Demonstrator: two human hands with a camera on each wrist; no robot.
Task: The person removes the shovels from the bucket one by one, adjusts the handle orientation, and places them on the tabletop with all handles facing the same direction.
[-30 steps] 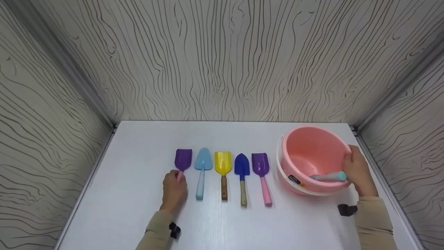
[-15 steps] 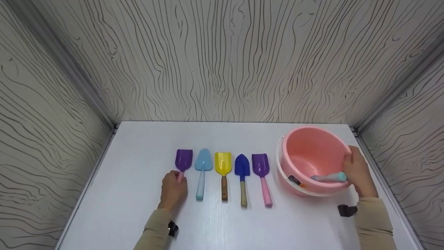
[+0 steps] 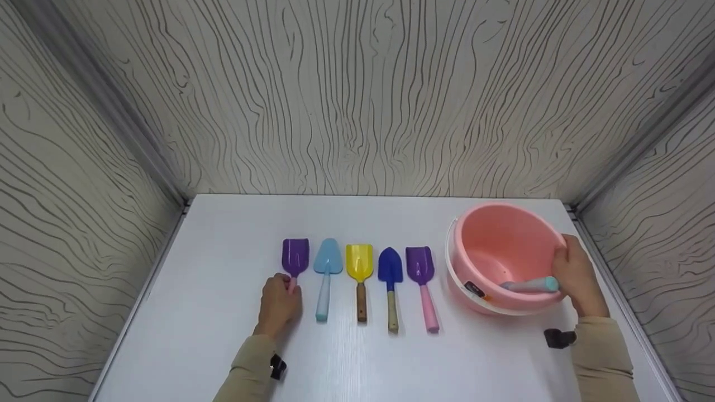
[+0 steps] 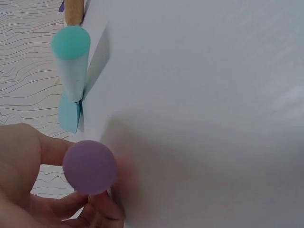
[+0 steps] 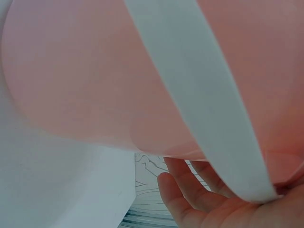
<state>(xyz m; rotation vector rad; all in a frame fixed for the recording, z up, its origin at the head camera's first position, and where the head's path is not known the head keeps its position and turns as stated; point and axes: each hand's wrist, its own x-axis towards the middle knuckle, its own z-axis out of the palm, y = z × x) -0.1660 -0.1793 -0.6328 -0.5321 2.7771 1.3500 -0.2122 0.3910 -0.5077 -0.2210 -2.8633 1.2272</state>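
Observation:
My left hand pinches the pink handle of the leftmost purple toy shovel, whose blade lies on the table. In the left wrist view the round end of that handle sits between thumb and fingers. My right hand grips the rim of a pink bucket at the table's right; the bucket tilts toward me. Inside leans a shovel with a pale grey-blue, teal-tipped handle; its blade is not visible. The bucket's white carrying handle crosses the right wrist view, with my fingers under the pink side.
Right of the held shovel lie a light blue trowel, a yellow shovel, a dark blue trowel and another purple shovel, side by side. Wood-patterned panels enclose the white table at back and sides.
Almost nothing differs. My left forearm has shifted slightly left, while the hand stays on the shovel handle; the bucket and right hand keep their place.

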